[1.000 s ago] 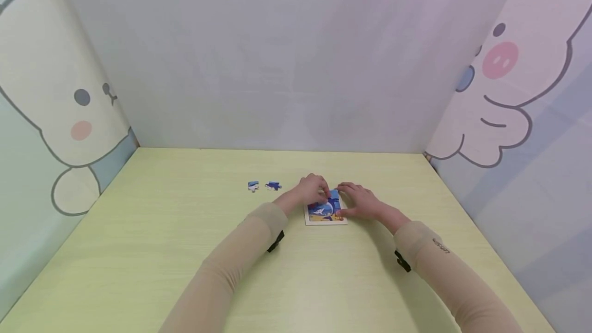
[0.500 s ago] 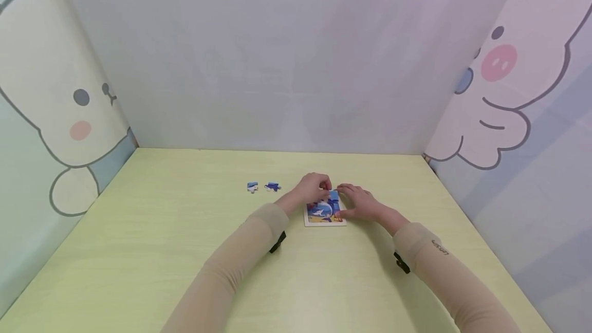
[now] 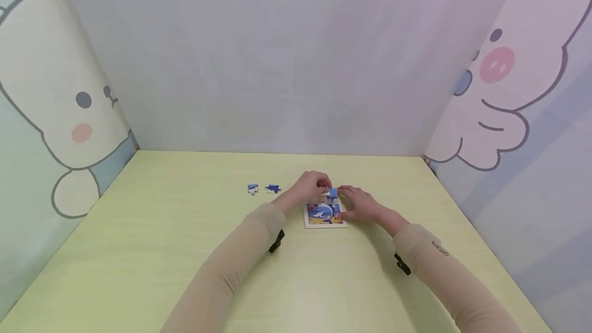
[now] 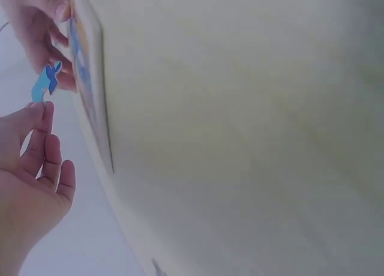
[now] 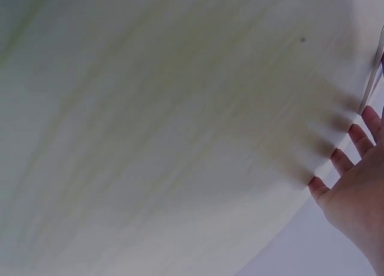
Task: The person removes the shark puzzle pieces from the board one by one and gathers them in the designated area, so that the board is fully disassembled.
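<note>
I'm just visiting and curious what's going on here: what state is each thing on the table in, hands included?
Left hand: pinching a puzzle piece.
Held piece: off the tray, between thumb and fingertip.
Right hand: fingers spread, at the tray's right side.
Puzzle tray: flat, partly filled.
Two loose pieces: picture side up, apart from each other.
</note>
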